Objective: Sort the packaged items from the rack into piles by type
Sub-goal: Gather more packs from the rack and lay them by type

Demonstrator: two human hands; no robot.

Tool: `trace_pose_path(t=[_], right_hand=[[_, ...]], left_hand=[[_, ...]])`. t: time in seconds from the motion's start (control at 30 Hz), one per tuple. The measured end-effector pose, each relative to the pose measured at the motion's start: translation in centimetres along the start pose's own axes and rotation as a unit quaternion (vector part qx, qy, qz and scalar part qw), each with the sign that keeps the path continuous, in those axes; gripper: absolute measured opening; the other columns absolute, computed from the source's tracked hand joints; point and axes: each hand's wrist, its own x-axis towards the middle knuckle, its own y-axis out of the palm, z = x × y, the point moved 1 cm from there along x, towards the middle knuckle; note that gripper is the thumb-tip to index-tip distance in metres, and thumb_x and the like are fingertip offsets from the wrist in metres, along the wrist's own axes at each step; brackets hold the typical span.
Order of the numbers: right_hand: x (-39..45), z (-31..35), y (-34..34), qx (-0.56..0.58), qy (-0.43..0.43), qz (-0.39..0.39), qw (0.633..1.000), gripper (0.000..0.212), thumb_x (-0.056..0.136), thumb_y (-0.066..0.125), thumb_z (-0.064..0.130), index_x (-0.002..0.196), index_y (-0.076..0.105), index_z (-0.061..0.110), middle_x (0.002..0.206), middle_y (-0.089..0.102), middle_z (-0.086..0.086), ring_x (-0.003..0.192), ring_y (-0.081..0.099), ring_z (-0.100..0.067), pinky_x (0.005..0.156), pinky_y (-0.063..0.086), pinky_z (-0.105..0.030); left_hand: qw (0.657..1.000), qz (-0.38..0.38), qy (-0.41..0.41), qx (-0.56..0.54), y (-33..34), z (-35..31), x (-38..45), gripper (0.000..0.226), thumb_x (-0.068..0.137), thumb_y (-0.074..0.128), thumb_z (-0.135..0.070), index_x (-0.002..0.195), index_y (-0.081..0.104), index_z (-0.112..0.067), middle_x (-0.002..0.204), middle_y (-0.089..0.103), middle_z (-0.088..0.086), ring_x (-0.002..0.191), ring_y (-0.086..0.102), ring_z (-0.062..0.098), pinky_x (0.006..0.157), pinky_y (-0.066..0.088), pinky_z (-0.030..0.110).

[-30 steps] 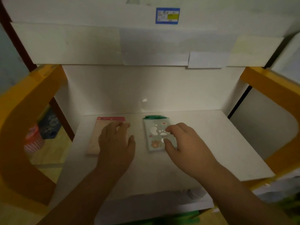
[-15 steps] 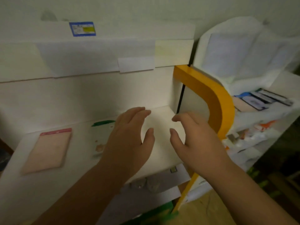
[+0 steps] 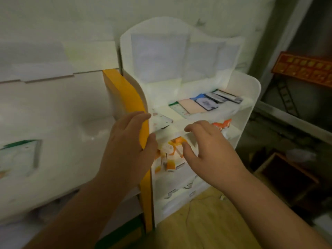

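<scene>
A white rack [image 3: 251,97] stands right of the white shelf [image 3: 59,123]. Its top tier holds several flat packages: a green-edged one [image 3: 177,109], a pink one [image 3: 192,107], a blue one [image 3: 204,103] and dark-framed ones [image 3: 226,97]. A pale speckled package [image 3: 160,120] juts out at the tier's left end. Orange-printed packages [image 3: 173,153] lie on the tier below. My left hand [image 3: 125,151] hovers open in front of the orange side panel [image 3: 129,105]. Over the orange-printed packages, my right hand [image 3: 210,155] has its fingers spread and holds nothing. A green-topped package [image 3: 19,157] lies on the shelf at far left.
A dark wooden box [image 3: 285,177] sits on the floor to the right of the rack. An orange-red patterned panel [image 3: 303,69] leans against the wall at upper right. Wooden floor [image 3: 206,221] shows below the rack.
The view has swung right from the shelf to the rack. Both hands left the packages on the shelf and moved right, now in front of the rack's tiers, still empty.
</scene>
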Motion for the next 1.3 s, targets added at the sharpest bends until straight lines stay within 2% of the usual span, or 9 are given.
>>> trace_pose_path(t=[0.27, 0.47, 0.6, 0.7, 0.9, 1.03, 1.13, 1.2, 1.3], right_hand=[[1.2, -7.7, -1.5, 0.016, 0.031, 0.000, 0.999, 0.037, 0.093, 0.055, 0.032, 0.127, 0.057, 0.017, 0.122, 0.058, 0.000, 0.112, 0.054, -0.020, 0.092, 0.047, -0.033], [4.7, -12.5, -0.3, 0.003, 0.039, 0.007, 0.999, 0.036, 0.093, 0.054, 0.034, 0.126, 0.055, 0.020, 0.120, 0.057, 0.002, 0.109, 0.053, -0.018, 0.091, 0.048, -0.033], [7.9, -16.3, 0.8, -0.015, 0.046, 0.027, 0.998, 0.036, 0.093, 0.053, 0.034, 0.126, 0.056, 0.020, 0.120, 0.057, 0.002, 0.109, 0.054, -0.019, 0.090, 0.048, -0.035], [10.7, -18.8, 1.4, -0.035, 0.054, 0.032, 0.997, 0.037, 0.094, 0.051, 0.038, 0.128, 0.054, 0.023, 0.125, 0.056, 0.004, 0.113, 0.052, -0.016, 0.092, 0.046, -0.030], [15.7, -22.6, 2.9, -0.048, 0.066, 0.036, 0.996, 0.039, 0.095, 0.052, 0.039, 0.131, 0.052, 0.025, 0.130, 0.053, 0.005, 0.120, 0.049, -0.015, 0.097, 0.042, -0.027], [18.2, -25.0, 4.1, -0.049, 0.066, 0.051, 0.995, 0.040, 0.095, 0.051, 0.040, 0.132, 0.051, 0.026, 0.132, 0.053, 0.004, 0.121, 0.048, -0.016, 0.099, 0.044, -0.031], [19.7, -27.3, 5.0, -0.051, 0.072, 0.057, 0.994, 0.038, 0.095, 0.051, 0.040, 0.131, 0.051, 0.026, 0.130, 0.053, 0.005, 0.119, 0.048, -0.014, 0.098, 0.044, -0.030], [20.5, -29.0, 5.7, -0.045, 0.073, 0.062, 0.994, 0.039, 0.095, 0.052, 0.039, 0.131, 0.051, 0.026, 0.129, 0.054, 0.005, 0.119, 0.048, -0.014, 0.098, 0.043, -0.029], [22.1, -31.9, 7.1, -0.032, 0.080, 0.078, 0.993, 0.042, 0.094, 0.052, 0.038, 0.133, 0.051, 0.024, 0.129, 0.054, 0.002, 0.119, 0.048, -0.016, 0.098, 0.042, -0.031]], left_hand=[[0.998, 0.054, -0.011, -0.014, 7.6, -4.6, 1.6, 0.044, 0.088, 0.064, -0.018, 0.130, 0.053, -0.022, 0.133, 0.051, -0.006, 0.122, 0.043, 0.005, 0.102, 0.039, 0.026], [0.995, 0.094, -0.032, -0.016, 14.3, -4.3, 5.8, 0.050, 0.088, 0.059, -0.029, 0.136, 0.044, -0.028, 0.135, 0.046, -0.010, 0.124, 0.043, 0.009, 0.104, 0.042, 0.034], [0.993, 0.107, -0.048, -0.028, 18.8, -3.3, 9.5, 0.052, 0.089, 0.059, -0.030, 0.138, 0.039, -0.034, 0.135, 0.044, -0.012, 0.122, 0.041, 0.006, 0.100, 0.039, 0.026], [0.991, 0.119, -0.048, -0.033, 21.7, -2.0, 12.4, 0.052, 0.089, 0.057, -0.032, 0.138, 0.039, -0.034, 0.139, 0.043, -0.012, 0.127, 0.038, 0.005, 0.101, 0.031, 0.022], [0.992, 0.111, -0.047, -0.039, 25.4, -0.5, 17.3, 0.049, 0.087, 0.057, -0.031, 0.134, 0.044, -0.029, 0.135, 0.048, -0.007, 0.125, 0.044, 0.013, 0.104, 0.043, 0.037], [0.991, 0.112, -0.063, -0.034, 27.1, 0.6, 19.0, 0.050, 0.086, 0.057, -0.032, 0.135, 0.044, -0.028, 0.134, 0.048, -0.006, 0.124, 0.043, 0.013, 0.104, 0.041, 0.035], [0.990, 0.115, -0.082, -0.019, 28.8, 1.2, 19.8, 0.053, 0.087, 0.060, -0.030, 0.137, 0.044, -0.025, 0.138, 0.046, -0.004, 0.128, 0.040, 0.014, 0.107, 0.035, 0.031], [0.988, 0.116, -0.098, -0.006, 29.9, 1.3, 20.3, 0.054, 0.088, 0.060, -0.030, 0.139, 0.043, -0.023, 0.142, 0.043, -0.003, 0.132, 0.035, 0.013, 0.106, 0.024, 0.021], [0.985, 0.127, -0.113, 0.014, 31.6, 1.1, 21.1, 0.057, 0.087, 0.053, -0.038, 0.140, 0.041, -0.023, 0.145, 0.040, -0.003, 0.133, 0.030, 0.010, 0.103, 0.014, 0.016]])
